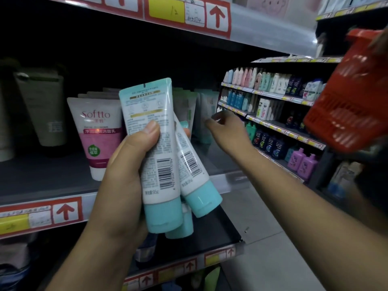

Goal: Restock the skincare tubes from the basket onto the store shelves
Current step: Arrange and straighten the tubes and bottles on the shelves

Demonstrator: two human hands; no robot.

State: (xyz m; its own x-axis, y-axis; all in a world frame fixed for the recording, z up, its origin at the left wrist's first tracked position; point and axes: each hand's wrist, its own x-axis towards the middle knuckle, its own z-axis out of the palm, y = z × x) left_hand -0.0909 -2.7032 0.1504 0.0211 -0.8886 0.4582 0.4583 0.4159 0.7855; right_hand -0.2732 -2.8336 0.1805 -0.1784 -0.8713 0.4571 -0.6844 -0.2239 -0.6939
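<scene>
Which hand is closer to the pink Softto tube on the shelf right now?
Left. The left hand, gripping teal-capped tubes, sits just in front of the Softto tube. The right hand reaches to the shelf further right.

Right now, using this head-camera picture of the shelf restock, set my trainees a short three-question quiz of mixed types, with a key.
1. True or false: the left hand grips more than one teal-capped tube.
2. Multiple choice: where is the right hand? A) inside the red basket B) reaching toward the tubes at the back of the shelf C) resting on the floor.
3. Short answer: which brand name is printed on the pink-and-white tube standing on the shelf?

Key
1. True; at least two tubes, caps down, with a third cap showing below them.
2. B; whether it touches a tube is blurred.
3. Softto.
</scene>
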